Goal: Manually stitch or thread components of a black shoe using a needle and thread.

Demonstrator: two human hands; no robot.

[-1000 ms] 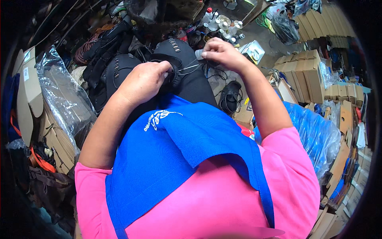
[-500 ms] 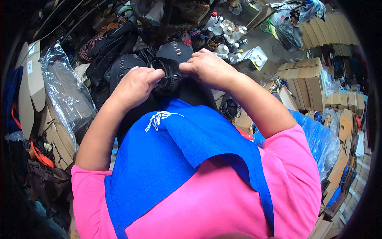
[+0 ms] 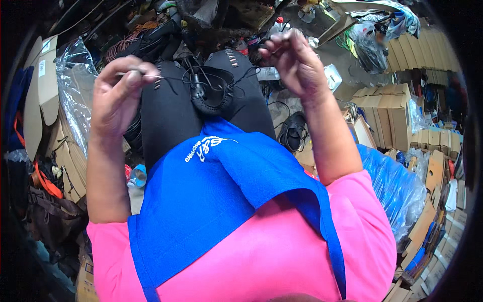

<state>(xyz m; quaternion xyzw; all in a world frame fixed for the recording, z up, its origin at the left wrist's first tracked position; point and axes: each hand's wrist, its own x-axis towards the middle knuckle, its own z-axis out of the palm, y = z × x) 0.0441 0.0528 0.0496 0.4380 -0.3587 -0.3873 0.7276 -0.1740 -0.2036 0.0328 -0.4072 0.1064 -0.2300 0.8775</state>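
Left hand (image 3: 118,88) and right hand (image 3: 299,65) spread, baring the black shoe (image 3: 214,106).
Close together half a second ago, they leave it untouched on the lap (image 3: 168,113), upper centre. The left pinches a thin tool (image 3: 155,76), upper left; the right half-curls, any hold on dark cord (image 3: 250,70) unclear.

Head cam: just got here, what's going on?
A person in a blue apron has what looks like a black shoe between their thighs, with loose dark cord about it. The left hand is raised, pinching a slim item too blurred to name. The right hand is raised opposite, fingers curled; its grip is unclear. Neither hand touches the shoe.
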